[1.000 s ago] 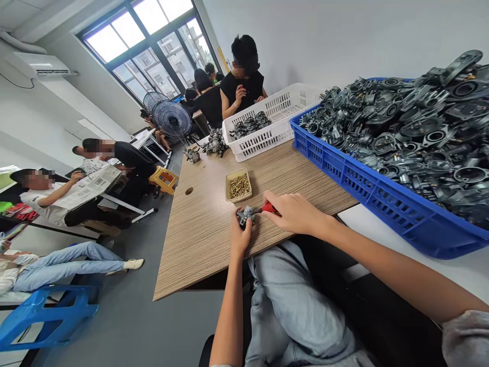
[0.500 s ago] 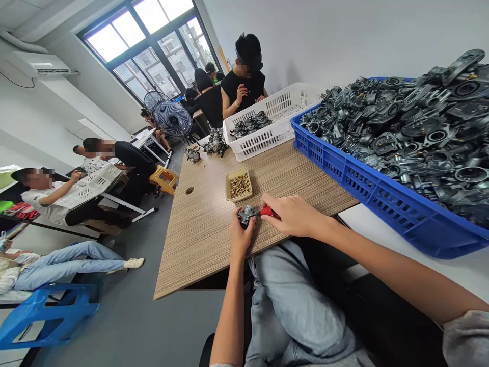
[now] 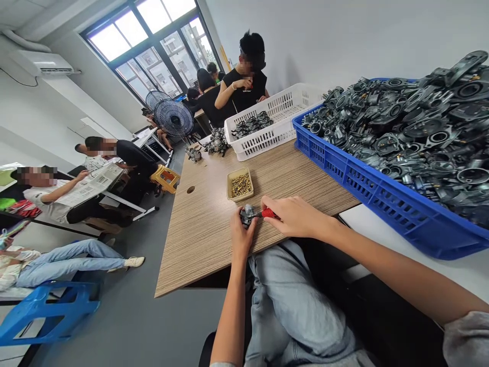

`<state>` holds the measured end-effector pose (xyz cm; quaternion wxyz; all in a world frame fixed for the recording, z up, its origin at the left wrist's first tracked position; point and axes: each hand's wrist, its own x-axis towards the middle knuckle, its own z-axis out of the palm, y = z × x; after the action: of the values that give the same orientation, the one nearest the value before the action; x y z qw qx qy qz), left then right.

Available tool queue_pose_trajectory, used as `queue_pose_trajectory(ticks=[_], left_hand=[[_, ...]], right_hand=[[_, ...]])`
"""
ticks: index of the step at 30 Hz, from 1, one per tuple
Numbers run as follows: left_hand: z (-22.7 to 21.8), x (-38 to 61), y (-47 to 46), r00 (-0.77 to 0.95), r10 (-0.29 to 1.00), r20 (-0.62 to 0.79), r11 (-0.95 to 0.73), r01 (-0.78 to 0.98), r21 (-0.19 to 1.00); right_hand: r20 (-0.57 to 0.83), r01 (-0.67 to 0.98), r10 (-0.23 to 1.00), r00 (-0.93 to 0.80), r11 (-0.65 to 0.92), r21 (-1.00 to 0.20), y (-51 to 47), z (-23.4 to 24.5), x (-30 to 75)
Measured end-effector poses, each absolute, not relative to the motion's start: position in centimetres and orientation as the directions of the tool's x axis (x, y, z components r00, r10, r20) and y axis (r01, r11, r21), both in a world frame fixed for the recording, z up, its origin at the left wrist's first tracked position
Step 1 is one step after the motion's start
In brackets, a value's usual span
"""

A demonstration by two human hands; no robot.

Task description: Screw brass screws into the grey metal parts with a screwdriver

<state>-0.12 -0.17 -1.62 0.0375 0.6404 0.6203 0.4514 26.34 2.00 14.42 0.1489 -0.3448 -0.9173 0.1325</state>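
My left hand (image 3: 242, 235) grips a small grey metal carburetor (image 3: 249, 212) near the table's front edge. From the right, my right hand (image 3: 288, 215) is closed round the red handle of a screwdriver (image 3: 268, 212). Its shaft points left and meets the carburetor; the exact contact spot is too small to make out. Just beyond my hands stands a cream tray (image 3: 242, 198) holding many small brass pieces (image 3: 241, 185).
On my right, a blue crate (image 3: 355, 191) is heaped with carburetor bodies (image 3: 405, 127). A white basket (image 3: 263, 145) holds more parts, with several carburetors (image 3: 216, 142) beside it on the wooden table (image 3: 198, 239). A co-worker (image 3: 246, 84) sits beyond the basket.
My hands keep nearly the same pose, and the carburetor appears slightly turned in my left hand. The co-worker beyond the basket has raised a hand toward the face.
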Motion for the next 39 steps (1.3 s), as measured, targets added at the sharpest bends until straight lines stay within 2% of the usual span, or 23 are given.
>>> queue_pose_trajectory(ticks=[7, 30, 39], left_hand=[[-1.5, 0.1, -0.3, -0.173, 0.808, 0.563, -0.213, 0.805, 0.553], [-1.5, -0.1, -0.3, -0.183, 0.817, 0.546, -0.214, 0.783, 0.584], [-1.3, 0.1, -0.5, -0.189, 0.817, 0.545, -0.205, 0.788, 0.580]], right_hand=[[0.159, 0.613, 0.690, -0.707, 0.709, -0.348, 2.0, 14.8, 26.6], [0.169, 0.612, 0.672, -0.721, 0.731, -0.300, 1.2, 15.2, 26.3], [0.165, 0.569, 0.614, -0.772, 0.783, -0.250, -0.5, 15.1, 25.5]])
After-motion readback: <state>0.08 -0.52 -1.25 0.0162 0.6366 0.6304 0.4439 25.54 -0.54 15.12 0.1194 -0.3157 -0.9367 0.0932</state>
